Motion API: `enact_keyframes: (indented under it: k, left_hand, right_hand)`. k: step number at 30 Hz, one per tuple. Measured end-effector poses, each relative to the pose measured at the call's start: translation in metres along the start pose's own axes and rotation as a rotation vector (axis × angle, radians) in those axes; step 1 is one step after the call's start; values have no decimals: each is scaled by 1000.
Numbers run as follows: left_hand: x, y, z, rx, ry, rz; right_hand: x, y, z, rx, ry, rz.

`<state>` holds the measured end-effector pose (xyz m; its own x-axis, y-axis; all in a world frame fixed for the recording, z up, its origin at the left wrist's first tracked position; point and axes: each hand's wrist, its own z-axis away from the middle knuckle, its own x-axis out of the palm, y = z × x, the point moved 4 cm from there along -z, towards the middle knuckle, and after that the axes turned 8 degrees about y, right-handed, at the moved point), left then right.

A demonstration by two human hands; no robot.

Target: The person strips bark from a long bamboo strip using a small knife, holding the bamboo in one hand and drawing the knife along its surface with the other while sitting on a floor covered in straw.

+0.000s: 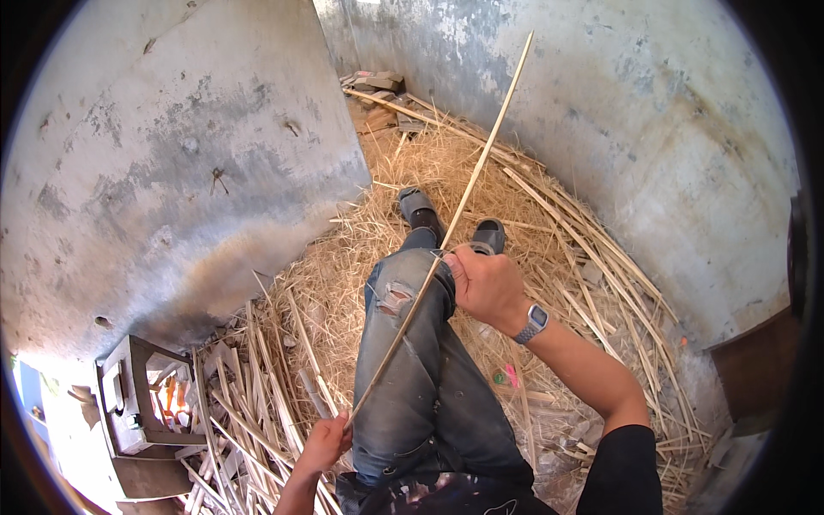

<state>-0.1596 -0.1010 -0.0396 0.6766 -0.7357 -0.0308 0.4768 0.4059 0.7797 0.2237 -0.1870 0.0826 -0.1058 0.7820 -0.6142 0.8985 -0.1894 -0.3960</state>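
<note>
A long, thin bamboo strip (486, 153) runs slantwise across my knee, its far end up near the wall. My left hand (324, 441) pinches its lower end beside my left thigh. Over my knee, my right hand (487, 285) is closed in a fist right beside the strip. A small thin edge shows at its thumb, but what the fist grips is mostly hidden by the fingers. The strip rests against the torn knee of my jeans (390, 343), and my legs are crossed.
Curly pale shavings (343, 257) cover the floor around my sandals (415, 202). More strips lie in bundles along the right wall (601, 249) and at the left (249, 403). A dark open-framed box (142, 403) stands at the lower left. A concrete slab wall (189, 154) rises on the left.
</note>
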Motion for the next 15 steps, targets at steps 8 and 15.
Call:
enact_keyframes:
  k: [8, 15]
  left_hand:
    - [-2, 1, -3, 21, 64, -81]
    - [7, 6, -4, -22, -2, 67]
  right_hand:
    - [-10, 50, -44, 145, 89, 85]
    - [1, -11, 10, -101, -70, -34]
